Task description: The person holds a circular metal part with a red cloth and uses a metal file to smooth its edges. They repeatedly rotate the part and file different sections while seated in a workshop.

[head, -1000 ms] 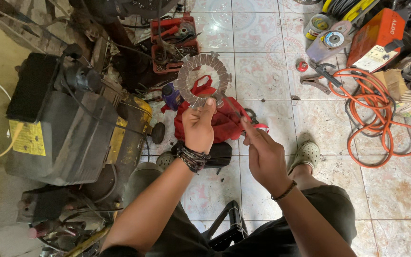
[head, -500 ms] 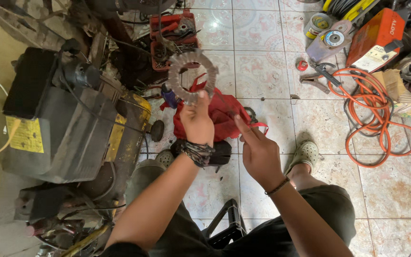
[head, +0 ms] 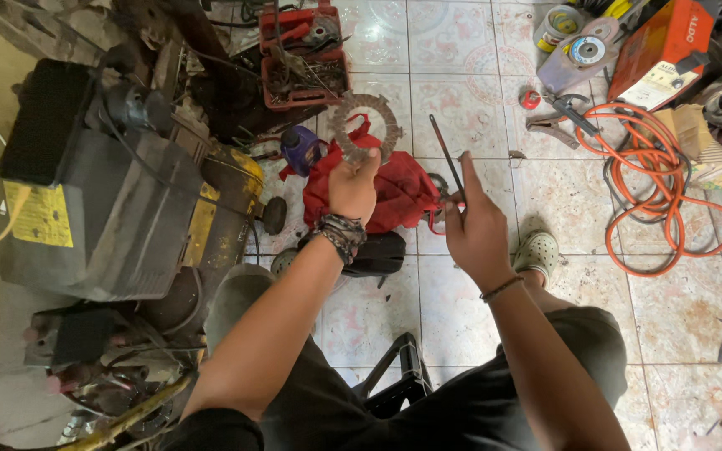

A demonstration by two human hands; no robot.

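My left hand (head: 353, 188) holds up a grey ring-shaped friction plate (head: 366, 125) by its lower edge, above a red cloth (head: 394, 192) on the tiled floor. My right hand (head: 474, 225) grips a thin dark metal rod (head: 446, 154) that points up and away. The two hands are apart, the rod to the right of the ring. A beaded band is on my left wrist, a thin one on my right.
A dark engine block with yellow parts (head: 119, 209) fills the left. A red tool tray (head: 304, 58) stands at the back. An orange coiled cable (head: 658, 188) and an orange box (head: 662, 50) lie at the right. A small black stool (head: 399, 376) is between my legs.
My right hand has drawn away to the right from the ring and now holds the thin rod upright. My left hand keeps the ring raised.
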